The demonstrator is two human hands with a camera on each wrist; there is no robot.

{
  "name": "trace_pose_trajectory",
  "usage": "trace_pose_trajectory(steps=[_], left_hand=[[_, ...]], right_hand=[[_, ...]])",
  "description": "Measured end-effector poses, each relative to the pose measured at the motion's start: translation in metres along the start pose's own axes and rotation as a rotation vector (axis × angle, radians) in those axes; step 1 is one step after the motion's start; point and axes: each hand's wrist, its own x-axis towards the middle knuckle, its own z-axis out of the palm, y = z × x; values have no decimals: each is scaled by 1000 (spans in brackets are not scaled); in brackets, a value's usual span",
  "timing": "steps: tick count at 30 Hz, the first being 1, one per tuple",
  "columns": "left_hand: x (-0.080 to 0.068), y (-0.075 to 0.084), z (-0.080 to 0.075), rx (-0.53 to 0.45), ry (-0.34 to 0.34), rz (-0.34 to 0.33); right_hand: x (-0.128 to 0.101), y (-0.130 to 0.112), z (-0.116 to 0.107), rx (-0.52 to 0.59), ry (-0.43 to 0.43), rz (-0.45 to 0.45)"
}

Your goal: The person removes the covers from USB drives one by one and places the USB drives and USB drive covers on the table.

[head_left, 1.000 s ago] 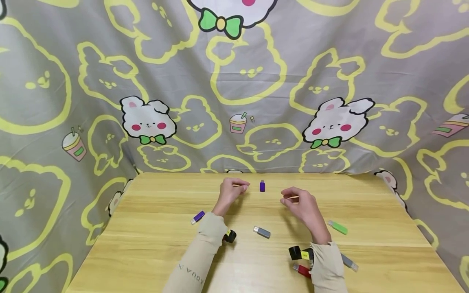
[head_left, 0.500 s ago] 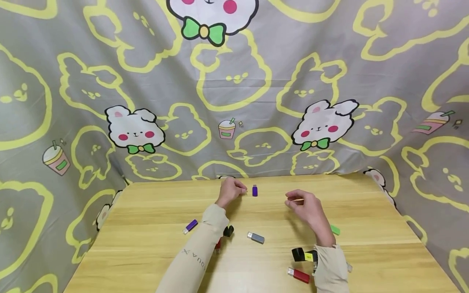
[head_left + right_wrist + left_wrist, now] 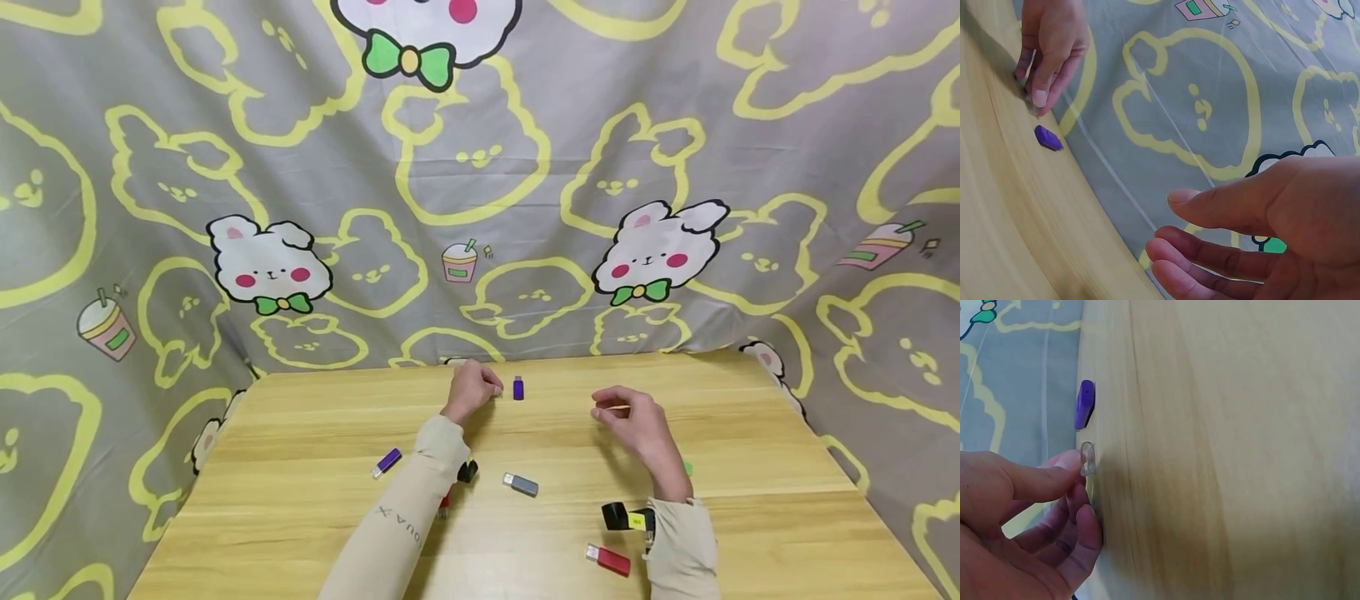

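Note:
My left hand (image 3: 474, 390) pinches a small clear cap (image 3: 1087, 459) between thumb and fingers, low over the far edge of the table. Just beyond those fingertips lies a purple USB stick (image 3: 518, 388), its connector toward the back cloth; a small gap parts it from the cap in the left wrist view. My right hand (image 3: 633, 421) hovers to the right of that stick, fingers loosely curled and thumb apart, with nothing between them. In the right wrist view, the purple stick (image 3: 1048, 139) appears beside the other hand's fingertips.
On the wooden table (image 3: 300, 517) lie another purple USB stick (image 3: 387, 462), a grey one (image 3: 521, 484) and a red one (image 3: 608, 560). My left sleeve partly covers a red item (image 3: 444, 502); my right forearm hides most of a green one (image 3: 687, 468). Patterned cloth (image 3: 525, 183) hangs behind.
The left hand has come closer to the far purple USB stick. My right hand has drawn away from it to the right. The head view has shifted slightly.

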Motion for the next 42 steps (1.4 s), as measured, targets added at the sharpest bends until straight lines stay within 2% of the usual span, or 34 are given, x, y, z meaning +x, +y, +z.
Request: trace_pose_trajectory(steps=[8, 19, 26, 35, 42], left_hand=[[-10, -7, -7, -145, 43, 24], [-54, -5, -22, -334, 110, 29], [-69, -3, -29, -430, 163, 44], [-75, -2, -33, -482, 180, 62], [-81, -2, -34, -468, 155, 73]], right_hand=[[-3, 0, 1, -16, 8, 14], [-5, -2, 3, -24, 8, 13], [-5, -3, 6, -34, -1, -11], [-7, -6, 8, -87, -23, -47], [-11, 7, -11, -229, -28, -127]])
